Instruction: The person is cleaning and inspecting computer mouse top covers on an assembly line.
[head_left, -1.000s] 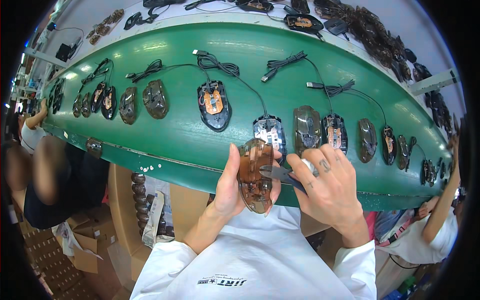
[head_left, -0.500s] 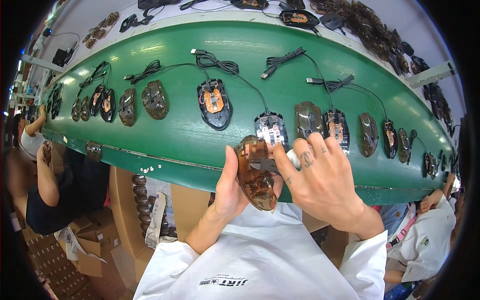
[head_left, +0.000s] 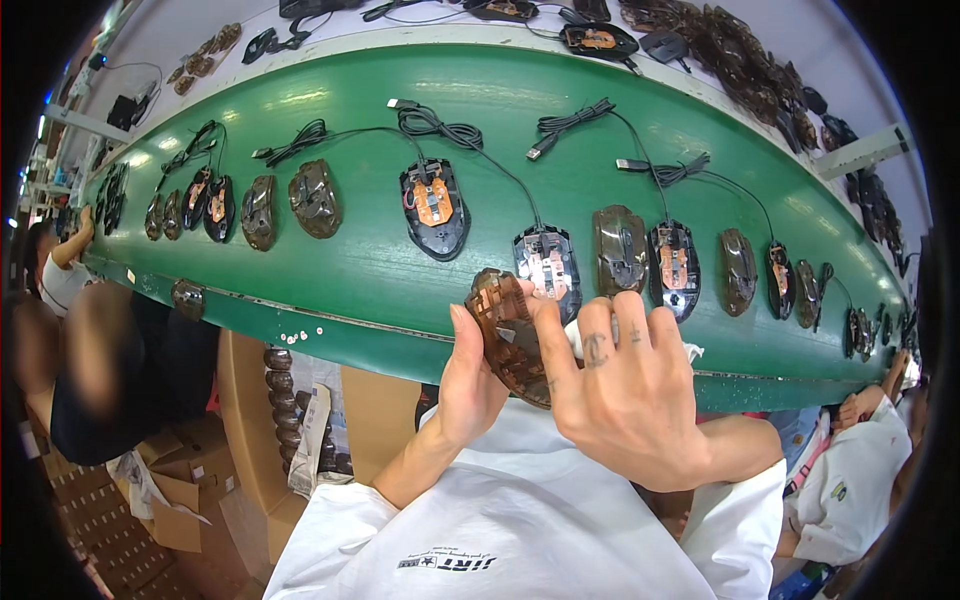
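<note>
My left hand (head_left: 468,395) grips a translucent brown mouse shell (head_left: 510,350), tilted upright with its ribbed inner side partly facing me. Closed and bent over that shell's right side is my right hand (head_left: 640,405), its fingertips close to the upper part. A white piece, perhaps cloth (head_left: 574,338), shows between its fingers; most of it is hidden. Just beyond my hands an open mouse base (head_left: 547,268) with its board exposed lies on the green belt. Right of it are another brown mouse shell (head_left: 620,245) and a black mouse base (head_left: 675,268) with an orange board.
Along the green conveyor belt (head_left: 350,270) lie several more mouse bases, shells and coiled cables (head_left: 440,125). A shelf behind carries piled shells (head_left: 720,60). Cardboard boxes (head_left: 250,400) stand below the belt at left. Other people work at both sides.
The shell has tilted and shifted slightly left and down. A dark pointed piece at my right fingers no longer shows. My right hand has moved a little down.
</note>
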